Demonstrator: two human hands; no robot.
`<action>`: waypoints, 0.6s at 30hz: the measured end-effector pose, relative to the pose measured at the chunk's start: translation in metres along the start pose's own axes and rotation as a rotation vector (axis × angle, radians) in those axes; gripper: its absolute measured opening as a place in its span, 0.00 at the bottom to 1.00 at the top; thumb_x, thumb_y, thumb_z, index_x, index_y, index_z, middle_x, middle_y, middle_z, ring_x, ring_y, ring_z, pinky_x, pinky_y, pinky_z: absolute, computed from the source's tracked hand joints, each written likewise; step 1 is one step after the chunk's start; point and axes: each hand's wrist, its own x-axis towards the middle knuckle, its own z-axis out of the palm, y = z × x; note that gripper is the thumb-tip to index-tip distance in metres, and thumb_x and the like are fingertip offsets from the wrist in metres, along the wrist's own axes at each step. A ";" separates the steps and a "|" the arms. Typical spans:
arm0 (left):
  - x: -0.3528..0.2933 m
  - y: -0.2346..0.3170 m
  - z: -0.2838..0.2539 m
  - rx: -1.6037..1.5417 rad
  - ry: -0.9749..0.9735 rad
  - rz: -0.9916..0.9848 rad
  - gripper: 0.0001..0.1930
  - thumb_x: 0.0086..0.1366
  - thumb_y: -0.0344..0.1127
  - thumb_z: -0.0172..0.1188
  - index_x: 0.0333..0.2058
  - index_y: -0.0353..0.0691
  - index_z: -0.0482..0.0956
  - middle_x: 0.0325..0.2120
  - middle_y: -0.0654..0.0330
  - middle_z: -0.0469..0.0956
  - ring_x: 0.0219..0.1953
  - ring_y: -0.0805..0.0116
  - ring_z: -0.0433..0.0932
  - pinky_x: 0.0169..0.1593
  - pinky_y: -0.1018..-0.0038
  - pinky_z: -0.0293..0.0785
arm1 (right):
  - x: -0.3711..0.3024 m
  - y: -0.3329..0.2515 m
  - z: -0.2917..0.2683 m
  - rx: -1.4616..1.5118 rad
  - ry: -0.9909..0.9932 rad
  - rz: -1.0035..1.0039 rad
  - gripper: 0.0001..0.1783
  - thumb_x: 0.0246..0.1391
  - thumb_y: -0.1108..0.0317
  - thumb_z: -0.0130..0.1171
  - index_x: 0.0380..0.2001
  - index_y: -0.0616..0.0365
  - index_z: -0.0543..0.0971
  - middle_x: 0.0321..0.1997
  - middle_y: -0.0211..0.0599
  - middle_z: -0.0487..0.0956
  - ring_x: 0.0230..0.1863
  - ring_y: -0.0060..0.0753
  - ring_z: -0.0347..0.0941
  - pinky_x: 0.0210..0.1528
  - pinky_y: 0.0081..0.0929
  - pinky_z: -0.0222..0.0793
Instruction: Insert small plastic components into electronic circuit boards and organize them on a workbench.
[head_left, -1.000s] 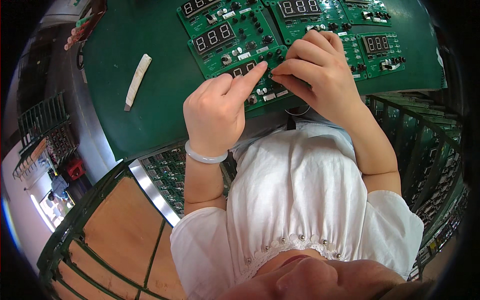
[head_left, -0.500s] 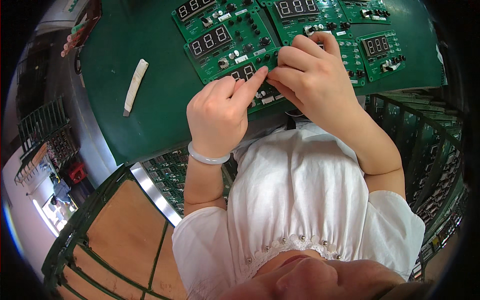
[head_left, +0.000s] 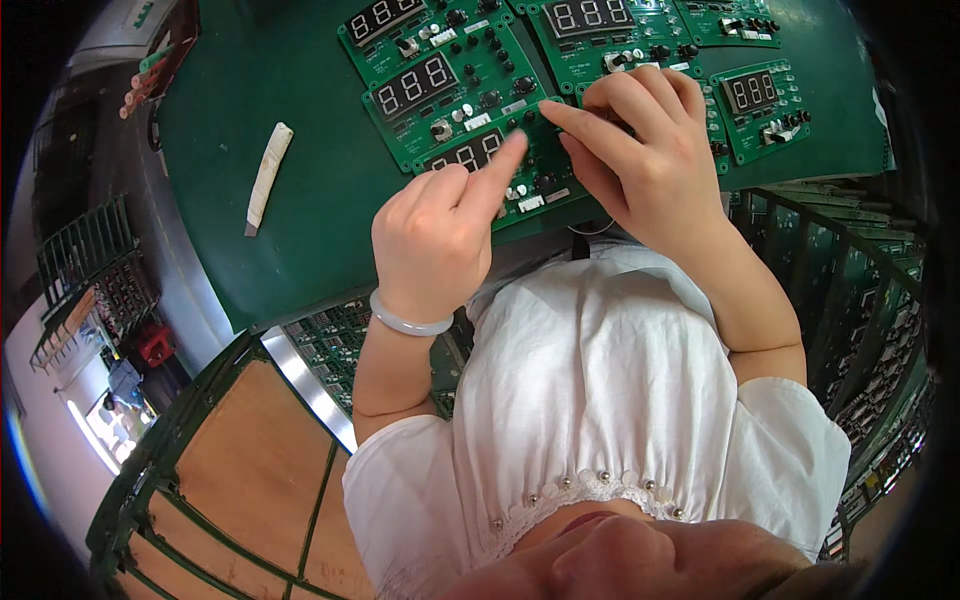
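A green circuit board (head_left: pixel 470 152) with a digit display, small black round parts and white connectors lies nearest me on the table. Over its left part is my left hand (head_left: pixel 435 230), index finger stretched across the board, its tip smeared by motion; the other fingers are curled and the thumb is hidden. My right hand (head_left: pixel 645 150) hovers over the board's right side. Its index finger reaches to the board's far edge, the thumb stands apart below, and the remaining fingers bend inward. I see nothing held in either hand, though the right palm is hidden.
More display boards lie beyond, such as one at left (head_left: pixel 412 85) and one at right (head_left: pixel 757 100). A cutter-like blade with a wrapped handle (head_left: pixel 268 178) rests on the green tabletop (head_left: pixel 320 240). Racks holding boards (head_left: pixel 850 270) stand right; a brown panelled trolley (head_left: pixel 250 470) stands lower left.
My hands have drawn apart from where their fingertips met over the near board. The left fingertip has pulled slightly back; the right index finger has straightened toward the board's far edge.
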 end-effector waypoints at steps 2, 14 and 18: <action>-0.001 0.000 0.006 -0.002 0.038 -0.024 0.28 0.49 0.24 0.58 0.52 0.50 0.81 0.17 0.62 0.63 0.19 0.67 0.69 0.24 0.72 0.70 | 0.000 0.000 0.003 0.003 -0.001 -0.008 0.14 0.43 0.69 0.67 0.37 0.51 0.82 0.34 0.27 0.72 0.39 0.32 0.69 0.48 0.37 0.60; 0.005 0.001 0.001 0.028 -0.055 -0.036 0.30 0.49 0.24 0.57 0.55 0.48 0.78 0.18 0.63 0.65 0.19 0.66 0.70 0.24 0.71 0.70 | 0.004 -0.001 -0.001 -0.069 -0.032 -0.029 0.09 0.45 0.67 0.65 0.33 0.51 0.82 0.33 0.26 0.70 0.38 0.32 0.69 0.48 0.38 0.61; 0.005 0.000 0.003 -0.012 -0.049 -0.040 0.30 0.49 0.24 0.57 0.55 0.47 0.77 0.18 0.62 0.66 0.19 0.66 0.70 0.24 0.70 0.70 | 0.006 0.000 -0.002 -0.051 0.011 -0.038 0.11 0.43 0.67 0.66 0.34 0.51 0.82 0.33 0.25 0.70 0.39 0.31 0.69 0.48 0.39 0.61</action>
